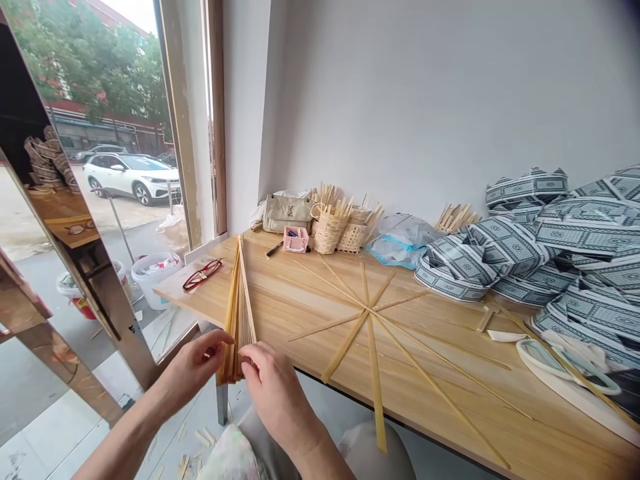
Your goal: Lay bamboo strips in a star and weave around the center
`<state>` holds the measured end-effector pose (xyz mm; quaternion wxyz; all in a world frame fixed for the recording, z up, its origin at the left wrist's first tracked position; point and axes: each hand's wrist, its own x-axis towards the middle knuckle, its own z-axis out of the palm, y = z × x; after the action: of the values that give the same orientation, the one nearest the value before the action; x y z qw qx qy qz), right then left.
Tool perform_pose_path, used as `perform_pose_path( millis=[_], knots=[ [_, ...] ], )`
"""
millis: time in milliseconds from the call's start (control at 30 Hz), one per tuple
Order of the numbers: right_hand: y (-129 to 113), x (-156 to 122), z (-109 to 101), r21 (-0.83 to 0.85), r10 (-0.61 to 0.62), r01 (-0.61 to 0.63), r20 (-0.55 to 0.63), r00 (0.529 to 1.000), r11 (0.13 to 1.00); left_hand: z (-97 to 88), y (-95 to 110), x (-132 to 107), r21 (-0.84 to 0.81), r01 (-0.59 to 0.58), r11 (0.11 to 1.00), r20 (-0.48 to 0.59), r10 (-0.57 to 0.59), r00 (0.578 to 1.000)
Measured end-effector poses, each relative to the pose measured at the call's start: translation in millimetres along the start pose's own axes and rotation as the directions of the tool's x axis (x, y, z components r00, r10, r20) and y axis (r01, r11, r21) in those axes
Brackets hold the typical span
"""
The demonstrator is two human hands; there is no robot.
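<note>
A bundle of long, thin bamboo strips [235, 293] lies at the left end of the table, its near ends sticking out past the front edge. My left hand [200, 357] is at the bundle's left side, its fingers curled in against the strips. On the other side, my right hand [275, 380] has thumb and fingers bent around the strips' right edge. The exact fingertip contact is partly hidden. To the right, several flat strips [373, 347] lie crossed in a star shape on the wooden table [320, 293], one reaching over the front edge.
Red-framed glasses [203, 275] lie left of the bundle. Along the wall are a beige handbag [287, 213], a pink box [296, 240], a woven basket [327, 230] and a plastic bag [403, 237]. Patterned bands [455, 267] are piled at right. Strip scraps [203, 437] litter the floor.
</note>
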<state>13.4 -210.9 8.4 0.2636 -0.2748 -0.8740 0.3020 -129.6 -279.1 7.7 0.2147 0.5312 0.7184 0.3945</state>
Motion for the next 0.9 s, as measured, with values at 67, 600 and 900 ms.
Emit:
perform_pose_path(
  millis=[67, 600, 900],
  knots=[
    [0, 0, 0, 0.012, 0.000, 0.000, 0.002, 1.000, 1.000, -2.7, -2, -1, -0.077, 0.029, 0.997, 0.006, -0.029, 1.000],
    [-9, 9, -5, 0.509, 0.220, -0.273, 0.163, 0.962, 0.817, -7.9, 4, -5, 0.207, -0.141, 0.968, -0.153, 0.174, 0.973],
    [-9, 14, 6, 0.118, 0.011, -0.023, 0.104, 0.995, 0.993, -5.8, -15, -6, 0.173, -0.230, 0.958, -0.269, 0.271, 0.924]
  ],
)
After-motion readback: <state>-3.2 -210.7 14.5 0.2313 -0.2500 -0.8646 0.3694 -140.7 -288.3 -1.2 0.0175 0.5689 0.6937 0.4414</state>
